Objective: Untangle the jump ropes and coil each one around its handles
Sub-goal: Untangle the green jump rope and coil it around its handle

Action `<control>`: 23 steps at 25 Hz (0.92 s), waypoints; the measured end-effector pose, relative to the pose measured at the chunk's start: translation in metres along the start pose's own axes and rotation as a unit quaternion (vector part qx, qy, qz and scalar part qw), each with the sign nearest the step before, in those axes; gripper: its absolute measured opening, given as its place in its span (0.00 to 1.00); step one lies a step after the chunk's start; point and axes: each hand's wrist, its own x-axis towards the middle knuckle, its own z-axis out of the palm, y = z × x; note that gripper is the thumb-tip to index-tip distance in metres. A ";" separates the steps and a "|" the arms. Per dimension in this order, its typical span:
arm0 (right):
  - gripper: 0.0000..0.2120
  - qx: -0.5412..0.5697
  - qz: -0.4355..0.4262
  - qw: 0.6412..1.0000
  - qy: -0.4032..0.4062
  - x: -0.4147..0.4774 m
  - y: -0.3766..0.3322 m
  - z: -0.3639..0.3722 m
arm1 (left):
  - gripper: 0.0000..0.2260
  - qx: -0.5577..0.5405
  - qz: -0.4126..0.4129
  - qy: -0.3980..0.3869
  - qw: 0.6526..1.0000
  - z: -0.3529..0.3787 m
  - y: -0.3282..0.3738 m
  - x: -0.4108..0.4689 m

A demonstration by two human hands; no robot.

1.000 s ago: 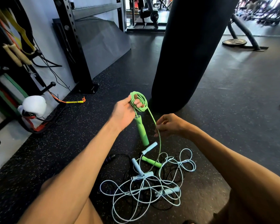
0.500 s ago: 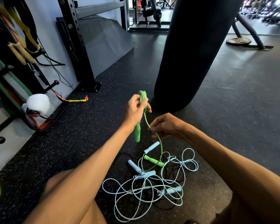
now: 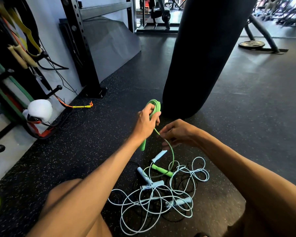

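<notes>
My left hand (image 3: pixel 148 121) grips a coil of green jump rope (image 3: pixel 155 105) together with one green handle (image 3: pixel 142 145), which hangs below the fist. The loose green cord runs down from the coil, and my right hand (image 3: pixel 177 133) pinches it just below the left hand. The cord continues to the second green handle (image 3: pixel 161 170) lying on the floor. Light blue ropes (image 3: pixel 160 200) with several blue handles (image 3: pixel 159 156) lie tangled on the floor below my hands, mixed with a thin black rope (image 3: pixel 178 182).
A black punching bag (image 3: pixel 207 53) hangs just beyond my hands. A black rack post (image 3: pixel 83 48) stands at the left, with resistance bands and a white boxing glove (image 3: pixel 39 110) near the wall. My knee (image 3: pixel 67 199) is at lower left. Dark rubber floor spreads to the right.
My left hand has turned the green coil from a flat open loop to edge-on and closed round it. My right hand has risen along the cord toward the left hand.
</notes>
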 end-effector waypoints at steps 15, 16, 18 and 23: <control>0.09 -0.123 -0.170 0.968 0.134 0.010 -0.002 -0.024 | 0.12 0.111 -0.078 -0.211 0.968 -0.008 -0.006 0.000; 0.10 -0.114 -0.183 0.965 0.150 0.011 -0.003 -0.025 | 0.14 0.096 -0.096 -0.220 0.966 -0.008 -0.004 0.002; 0.09 -0.084 -0.198 0.960 0.179 0.013 -0.002 -0.027 | 0.17 0.014 -0.149 -0.242 0.959 -0.006 -0.001 0.002; 0.08 -0.070 -0.192 0.956 0.210 0.020 0.004 -0.030 | 0.18 -0.259 -0.247 -0.233 0.904 -0.015 0.013 0.003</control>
